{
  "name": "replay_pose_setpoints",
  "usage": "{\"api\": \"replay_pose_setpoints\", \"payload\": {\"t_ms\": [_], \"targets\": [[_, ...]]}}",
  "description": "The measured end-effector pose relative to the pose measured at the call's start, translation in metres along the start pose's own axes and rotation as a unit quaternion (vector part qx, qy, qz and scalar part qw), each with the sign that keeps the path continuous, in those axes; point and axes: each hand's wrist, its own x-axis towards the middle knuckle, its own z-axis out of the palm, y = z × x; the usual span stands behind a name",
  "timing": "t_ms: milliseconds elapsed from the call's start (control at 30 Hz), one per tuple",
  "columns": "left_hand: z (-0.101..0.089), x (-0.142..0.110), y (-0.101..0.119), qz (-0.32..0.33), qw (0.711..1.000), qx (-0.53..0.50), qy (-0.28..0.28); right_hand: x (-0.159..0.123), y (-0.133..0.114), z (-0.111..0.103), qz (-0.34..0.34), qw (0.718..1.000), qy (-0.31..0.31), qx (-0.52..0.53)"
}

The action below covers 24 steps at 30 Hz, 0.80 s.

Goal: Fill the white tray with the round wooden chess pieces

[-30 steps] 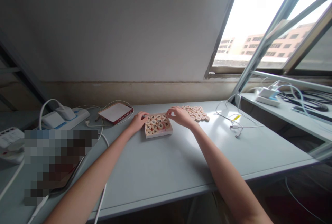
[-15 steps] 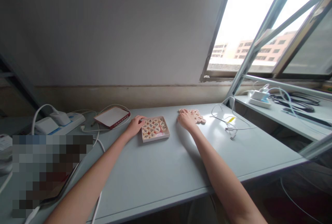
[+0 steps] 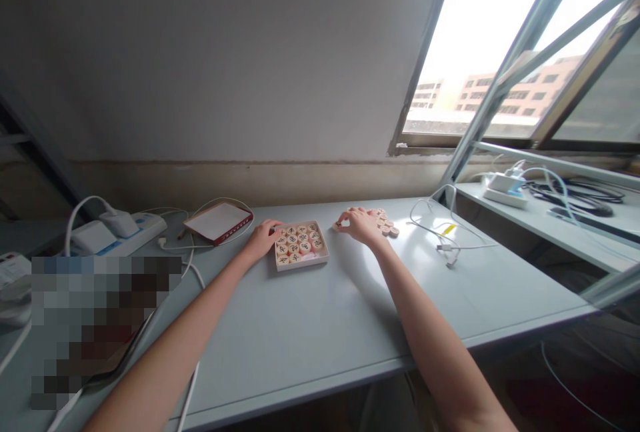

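Observation:
A small shallow box (image 3: 320, 259) on the grey table (image 3: 310, 325) holds several round wooden chess pieces (image 3: 299, 241) with black characters. My left hand (image 3: 263, 239) rests against the box's left edge, fingers curled on its rim. My right hand (image 3: 357, 224) is a little right of the box, with its fingertips pinched on one wooden chess piece (image 3: 339, 224) just above the table. Behind that hand lies a loose heap of chess pieces (image 3: 386, 225).
The red-edged box lid (image 3: 219, 221) lies left of the box. Power strips (image 3: 117, 229) and white cables (image 3: 445, 235) sit at both ends. A second shelf (image 3: 550, 219) with cables stands at the right, under the window. A blurred patch covers the near left.
My right hand left the box, went right to the loose heap, and now comes back leftward pinching one piece. My left hand stayed at the box's left edge.

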Motion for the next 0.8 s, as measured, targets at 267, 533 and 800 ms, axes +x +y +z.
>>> {"api": "replay_pose_setpoints", "payload": {"t_ms": [267, 533, 800], "targets": [[0.0, -0.001, 0.003, -0.003, 1.0, 0.001, 0.011, -0.002, -0.027, -0.016, -0.22, 0.939, -0.094, 0.246], [0.0, -0.001, 0.003, 0.004, 1.0, 0.005, 0.015, -0.001, -0.036, -0.01, -0.259, 0.904, -0.206, 0.271], [-0.001, -0.001, 0.005, -0.003, 1.0, 0.007, 0.007, -0.003, -0.041, -0.008, -0.221, 0.917, -0.226, 0.242]]}}
